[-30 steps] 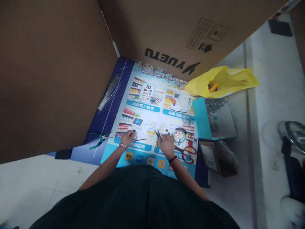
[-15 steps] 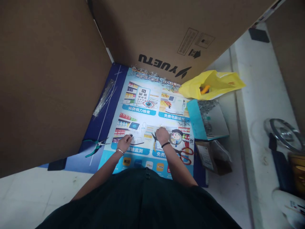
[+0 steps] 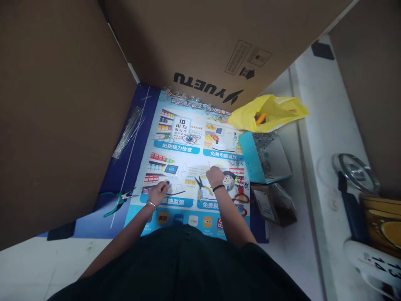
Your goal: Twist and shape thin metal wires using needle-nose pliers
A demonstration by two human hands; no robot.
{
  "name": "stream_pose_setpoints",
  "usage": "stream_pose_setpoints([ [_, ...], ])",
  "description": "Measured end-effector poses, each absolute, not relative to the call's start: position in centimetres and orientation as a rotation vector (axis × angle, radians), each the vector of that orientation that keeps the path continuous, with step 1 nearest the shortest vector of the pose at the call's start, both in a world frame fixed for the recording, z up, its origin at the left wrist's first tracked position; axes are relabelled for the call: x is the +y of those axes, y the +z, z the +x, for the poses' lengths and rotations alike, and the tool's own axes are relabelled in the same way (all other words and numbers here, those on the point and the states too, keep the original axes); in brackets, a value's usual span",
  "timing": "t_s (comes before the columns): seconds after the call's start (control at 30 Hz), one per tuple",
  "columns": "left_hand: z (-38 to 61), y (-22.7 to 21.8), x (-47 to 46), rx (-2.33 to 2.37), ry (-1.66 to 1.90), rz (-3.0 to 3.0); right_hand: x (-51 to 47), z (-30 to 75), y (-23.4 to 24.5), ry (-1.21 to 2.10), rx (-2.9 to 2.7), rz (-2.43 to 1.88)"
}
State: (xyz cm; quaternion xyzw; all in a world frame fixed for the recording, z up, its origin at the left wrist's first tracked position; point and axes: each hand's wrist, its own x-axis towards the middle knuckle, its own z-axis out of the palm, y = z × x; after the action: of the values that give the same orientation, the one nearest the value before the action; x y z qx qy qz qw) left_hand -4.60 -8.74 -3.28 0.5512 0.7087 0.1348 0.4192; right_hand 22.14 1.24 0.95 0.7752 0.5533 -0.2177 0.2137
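Nearest to me is the person's dark top (image 3: 184,267), leaning over the poster (image 3: 194,110), with an arm coming out on either side. The left forearm (image 3: 115,242) slants far and to the right, with a silvery bracelet (image 3: 151,204) at the wrist. The right forearm (image 3: 234,221) slants far and to the left, ringed by a black band (image 3: 218,187).

The left hand (image 3: 157,193) is low over the poster, narrow, thumb and fingers drawn together toward the right; a small dark spot shows at their tips, held or printed I can't tell. The right hand (image 3: 215,177) sits a little farther out, curled into a loose fist, knuckles to the far side, and I can't tell what it may be gripping.

Between the hands, just left of the right one, the yellow-handled pliers (image 3: 200,186) lie on the poster, jaws parted and pointing far. Red-handled scissors (image 3: 242,194) lie right of the right wrist, partly behind the forearm. Green-handled pliers (image 3: 120,200) lie well off to the left. Farther left is a spread of thin wires (image 3: 128,136); far right, a yellow bag (image 3: 282,117); beyond everything, a tall cardboard panel (image 3: 203,37).
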Motion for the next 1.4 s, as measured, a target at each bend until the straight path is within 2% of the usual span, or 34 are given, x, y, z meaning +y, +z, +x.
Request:
stream_pose_setpoints([
  [0.33,-4.5,-2.8,-8.8,1.779,0.347,1.362,0.6,24.4,2.2,-0.478,1.610,2.166],
  [0.7,-4.2,-2.9,-8.7,1.844,0.319,1.371,-10.4,21.9,2.9,-0.513,2.055,1.948],
  [1.4,-3.6,-2.9,-9.2,1.920,0.411,1.432,-10.1,20.5,0.6,-0.288,2.170,2.001],
])
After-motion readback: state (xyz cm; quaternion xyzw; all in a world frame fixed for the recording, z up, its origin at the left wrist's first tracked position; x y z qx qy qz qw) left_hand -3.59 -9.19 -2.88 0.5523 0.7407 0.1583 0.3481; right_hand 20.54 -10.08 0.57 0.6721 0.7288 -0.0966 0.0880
